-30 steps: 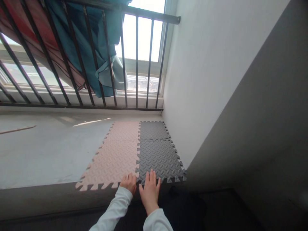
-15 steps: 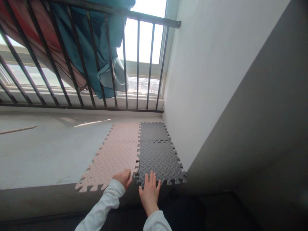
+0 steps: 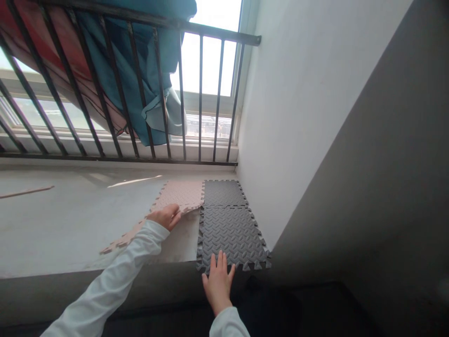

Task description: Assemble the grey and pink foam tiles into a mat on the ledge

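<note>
My left hand (image 3: 165, 216) is closed on the near pink foam mat tile (image 3: 122, 241), whose right side is lifted and folded back to the left. Much of that tile is hidden behind my hand and sleeve. The far pink foam tile (image 3: 182, 191) lies flat on the ledge. Fingers spread, my right hand (image 3: 219, 281) rests at the front edge of the near dark grey foam tile (image 3: 231, 234). Another dark grey tile (image 3: 224, 193) joins it at the back, beside the wall.
A black metal railing (image 3: 164, 161) runs along the back of the pale ledge (image 3: 52, 224), with blue-green cloth (image 3: 140, 89) hanging behind it. The white wall (image 3: 280, 131) stands at the right. A thin stick (image 3: 28, 192) lies at the far left.
My left hand has moved up and left, lifting the near pink tile's right side away from the grey tile and baring the ledge. My right hand has stayed put.
</note>
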`<action>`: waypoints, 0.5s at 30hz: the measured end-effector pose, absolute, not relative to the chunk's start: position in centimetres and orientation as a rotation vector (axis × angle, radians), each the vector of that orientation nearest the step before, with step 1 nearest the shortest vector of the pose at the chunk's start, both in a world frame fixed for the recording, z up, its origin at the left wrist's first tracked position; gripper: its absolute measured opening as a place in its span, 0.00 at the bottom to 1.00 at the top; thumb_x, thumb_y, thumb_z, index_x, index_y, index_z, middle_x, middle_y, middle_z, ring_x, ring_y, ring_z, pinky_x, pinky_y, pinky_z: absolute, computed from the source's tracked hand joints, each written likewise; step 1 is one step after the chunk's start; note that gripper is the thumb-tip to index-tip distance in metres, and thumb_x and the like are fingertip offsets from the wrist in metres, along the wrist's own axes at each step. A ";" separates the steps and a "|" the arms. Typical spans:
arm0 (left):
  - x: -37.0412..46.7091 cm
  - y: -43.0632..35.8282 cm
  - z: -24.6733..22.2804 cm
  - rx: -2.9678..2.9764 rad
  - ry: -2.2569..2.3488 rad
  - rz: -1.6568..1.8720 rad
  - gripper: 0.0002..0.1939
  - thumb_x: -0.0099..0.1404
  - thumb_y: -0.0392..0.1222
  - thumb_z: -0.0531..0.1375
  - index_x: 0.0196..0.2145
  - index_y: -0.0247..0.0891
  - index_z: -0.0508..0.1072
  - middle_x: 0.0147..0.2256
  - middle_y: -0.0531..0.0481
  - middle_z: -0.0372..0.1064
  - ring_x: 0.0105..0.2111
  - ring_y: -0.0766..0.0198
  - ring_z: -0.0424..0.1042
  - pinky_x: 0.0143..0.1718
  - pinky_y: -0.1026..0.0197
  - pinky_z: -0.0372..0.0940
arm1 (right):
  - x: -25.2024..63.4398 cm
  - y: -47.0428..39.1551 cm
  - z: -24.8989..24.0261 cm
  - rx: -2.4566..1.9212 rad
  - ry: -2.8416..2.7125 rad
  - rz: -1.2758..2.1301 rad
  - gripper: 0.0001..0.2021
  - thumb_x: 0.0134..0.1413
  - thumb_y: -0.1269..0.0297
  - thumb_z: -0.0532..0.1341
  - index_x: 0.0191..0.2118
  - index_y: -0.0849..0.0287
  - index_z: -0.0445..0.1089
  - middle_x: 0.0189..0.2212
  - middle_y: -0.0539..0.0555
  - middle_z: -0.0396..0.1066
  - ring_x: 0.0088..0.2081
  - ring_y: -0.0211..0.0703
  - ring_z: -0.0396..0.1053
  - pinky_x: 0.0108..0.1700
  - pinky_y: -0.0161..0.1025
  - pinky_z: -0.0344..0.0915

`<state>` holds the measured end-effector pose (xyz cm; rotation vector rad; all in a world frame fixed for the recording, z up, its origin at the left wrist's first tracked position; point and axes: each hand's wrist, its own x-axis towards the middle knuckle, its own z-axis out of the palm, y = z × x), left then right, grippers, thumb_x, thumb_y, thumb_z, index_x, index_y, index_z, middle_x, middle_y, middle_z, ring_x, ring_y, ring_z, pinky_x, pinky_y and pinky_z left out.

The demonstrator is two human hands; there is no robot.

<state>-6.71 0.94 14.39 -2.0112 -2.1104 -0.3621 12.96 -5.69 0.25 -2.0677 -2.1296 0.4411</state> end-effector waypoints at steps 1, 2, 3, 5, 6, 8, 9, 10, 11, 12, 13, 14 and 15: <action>-7.0 1.4 15.4 -1.996 -2.112 -0.364 0.14 0.59 0.48 0.46 0.32 0.43 0.70 0.35 0.51 0.72 0.30 0.64 0.69 0.28 0.65 0.57 | 12.9 -5.7 0.3 -2.069 -2.130 0.445 0.28 0.50 0.54 0.52 0.58 0.56 0.54 0.60 0.60 0.45 0.61 0.52 0.43 0.56 0.61 0.37; -7.3 1.8 16.3 -1.983 -2.117 -0.373 0.14 0.58 0.48 0.47 0.33 0.44 0.70 0.36 0.51 0.72 0.31 0.64 0.69 0.28 0.64 0.57 | 12.9 -5.7 0.3 -2.072 -2.129 0.449 0.28 0.50 0.54 0.53 0.58 0.56 0.54 0.60 0.60 0.45 0.61 0.52 0.43 0.57 0.61 0.37; -7.6 2.2 17.1 -1.972 -2.123 -0.389 0.14 0.58 0.48 0.47 0.34 0.44 0.70 0.37 0.51 0.72 0.31 0.63 0.69 0.29 0.64 0.58 | 12.9 -5.7 0.3 -2.075 -2.130 0.452 0.28 0.50 0.54 0.53 0.58 0.56 0.54 0.60 0.60 0.45 0.61 0.51 0.43 0.57 0.61 0.37; -8.4 3.0 18.7 -1.949 -2.135 -0.428 0.15 0.58 0.47 0.47 0.36 0.43 0.70 0.40 0.50 0.71 0.34 0.61 0.69 0.31 0.62 0.59 | 12.9 -5.6 0.5 -2.077 -2.135 0.459 0.29 0.50 0.54 0.53 0.58 0.57 0.54 0.60 0.61 0.45 0.61 0.51 0.42 0.57 0.61 0.38; -8.9 3.4 19.3 -1.934 -2.141 -0.449 0.15 0.58 0.48 0.47 0.37 0.43 0.70 0.42 0.50 0.70 0.36 0.61 0.69 0.32 0.61 0.59 | 12.9 -5.6 0.6 -2.076 -2.141 0.463 0.29 0.50 0.54 0.53 0.58 0.57 0.54 0.60 0.61 0.45 0.61 0.51 0.42 0.57 0.61 0.38; -10.0 4.0 20.5 -1.906 -2.161 -0.494 0.16 0.59 0.47 0.47 0.39 0.41 0.69 0.44 0.49 0.68 0.38 0.61 0.68 0.35 0.61 0.60 | 13.0 -5.5 0.8 -2.076 -2.156 0.467 0.29 0.49 0.55 0.54 0.57 0.57 0.54 0.60 0.61 0.45 0.61 0.51 0.43 0.56 0.61 0.39; -10.6 4.2 21.0 -1.891 -2.176 -0.522 0.17 0.59 0.47 0.47 0.40 0.40 0.69 0.44 0.49 0.68 0.39 0.61 0.67 0.37 0.62 0.59 | 13.0 -5.4 0.9 -2.079 -2.162 0.466 0.29 0.49 0.55 0.54 0.57 0.57 0.54 0.60 0.62 0.45 0.60 0.51 0.43 0.56 0.61 0.39; -11.3 4.5 21.5 -1.874 -2.198 -0.552 0.17 0.59 0.47 0.47 0.41 0.39 0.68 0.44 0.49 0.68 0.40 0.63 0.67 0.38 0.63 0.59 | 13.0 -5.4 1.0 -2.082 -2.168 0.465 0.29 0.49 0.55 0.54 0.57 0.57 0.54 0.60 0.62 0.46 0.60 0.51 0.44 0.56 0.61 0.39; -11.9 4.7 22.0 -1.852 -2.226 -0.577 0.17 0.59 0.47 0.47 0.41 0.39 0.68 0.43 0.49 0.68 0.39 0.64 0.66 0.38 0.65 0.59 | 13.0 -5.3 1.1 -2.085 -2.172 0.462 0.29 0.49 0.55 0.55 0.57 0.57 0.55 0.60 0.62 0.46 0.60 0.51 0.44 0.56 0.61 0.39; -12.5 4.9 22.4 -1.826 -2.255 -0.595 0.17 0.59 0.47 0.48 0.41 0.39 0.68 0.43 0.50 0.68 0.39 0.65 0.66 0.38 0.66 0.58 | 13.0 -5.3 1.1 -2.087 -2.177 0.457 0.28 0.49 0.55 0.55 0.57 0.57 0.55 0.60 0.62 0.47 0.60 0.51 0.45 0.56 0.61 0.40; -13.0 5.1 22.9 -1.794 -2.283 -0.601 0.17 0.59 0.48 0.48 0.42 0.38 0.67 0.42 0.50 0.68 0.39 0.66 0.65 0.38 0.66 0.58 | 13.0 -5.3 1.1 -2.088 -2.182 0.449 0.28 0.49 0.55 0.55 0.57 0.56 0.55 0.60 0.62 0.47 0.60 0.52 0.45 0.56 0.61 0.40; -13.5 5.3 23.3 -1.757 -2.308 -0.601 0.18 0.59 0.48 0.47 0.42 0.38 0.67 0.42 0.51 0.67 0.39 0.66 0.65 0.38 0.66 0.57 | 12.9 -5.2 1.1 -2.088 -2.187 0.439 0.28 0.49 0.56 0.55 0.57 0.56 0.55 0.60 0.62 0.47 0.60 0.52 0.45 0.56 0.61 0.40; -13.9 5.4 23.7 -1.720 -2.323 -0.597 0.19 0.60 0.49 0.46 0.42 0.37 0.67 0.41 0.52 0.66 0.39 0.66 0.65 0.38 0.66 0.57 | 12.9 -5.2 1.0 -2.089 -2.191 0.428 0.28 0.49 0.56 0.55 0.57 0.56 0.55 0.60 0.62 0.47 0.60 0.52 0.45 0.56 0.61 0.40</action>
